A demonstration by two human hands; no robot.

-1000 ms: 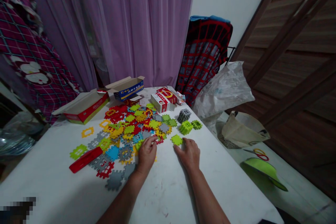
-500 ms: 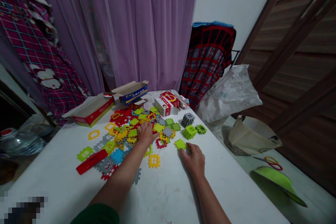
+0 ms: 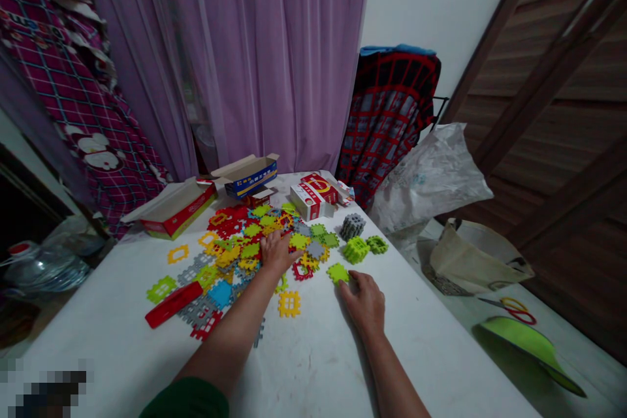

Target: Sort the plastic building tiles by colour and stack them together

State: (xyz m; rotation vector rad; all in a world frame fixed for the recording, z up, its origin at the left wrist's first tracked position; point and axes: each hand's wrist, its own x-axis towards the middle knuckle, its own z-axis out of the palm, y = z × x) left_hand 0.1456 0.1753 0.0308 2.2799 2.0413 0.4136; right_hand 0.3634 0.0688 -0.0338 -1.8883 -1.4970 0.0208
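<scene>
My left hand [image 3: 275, 253] rests over a pile of interlocking plastic tiles [image 3: 228, 258] in red, yellow, green, grey and blue. Its thumb is spread away to the right, and its fingertips reach among the pieces, partly hidden. Lower on the table, my right hand [image 3: 366, 299] has thumb and forefinger at the near edge of a light green tile [image 3: 337, 273], pinching it. Beyond that hand stand a light green tile stack [image 3: 355, 249], a smaller green stack [image 3: 377, 245] and a grey stack [image 3: 353, 226]. A yellow window tile [image 3: 289, 304] lies between my forearms.
Open boxes in red [image 3: 183, 212] and blue [image 3: 252, 176] stand at the back left of the white table [image 3: 313, 372]. Behind the tiles is a red and white carton [image 3: 313, 196]. A long red piece [image 3: 174, 304] lies left. Scissors [image 3: 516, 310] are off the right edge.
The view has shifted slightly. My left hand has moved very little over the pile, and my right hand stays at the green tile.
</scene>
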